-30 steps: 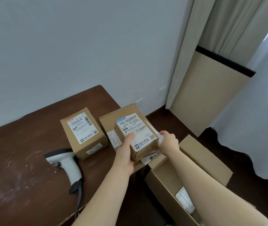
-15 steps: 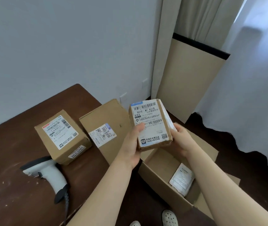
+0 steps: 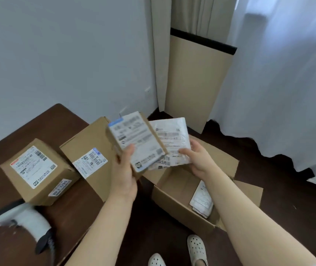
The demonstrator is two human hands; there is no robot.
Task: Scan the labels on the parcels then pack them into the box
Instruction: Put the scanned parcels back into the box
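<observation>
My left hand (image 3: 125, 169) grips a small brown parcel (image 3: 136, 141) with a white label, held tilted in the air. My right hand (image 3: 199, 158) holds a flat white mailer bag (image 3: 172, 139) beside it, above the open cardboard box (image 3: 176, 204) on the floor. Inside that box lies another white bag (image 3: 202, 200). On the dark wooden table (image 3: 72, 214) sit two labelled parcels, a small one (image 3: 36, 171) at left and a larger one (image 3: 90, 154) in the middle. The white and black barcode scanner (image 3: 24, 221) lies at the table's front left.
A grey wall rises behind the table. A beige panel (image 3: 197, 81) leans in the corner by curtains (image 3: 280, 73). My white perforated shoes (image 3: 196, 248) stand on the dark floor close to the box.
The white bag, tucked behind the small parcel before, has come apart from it into my right hand. Both hands have shifted right, over the open box. The view has turned right and down.
</observation>
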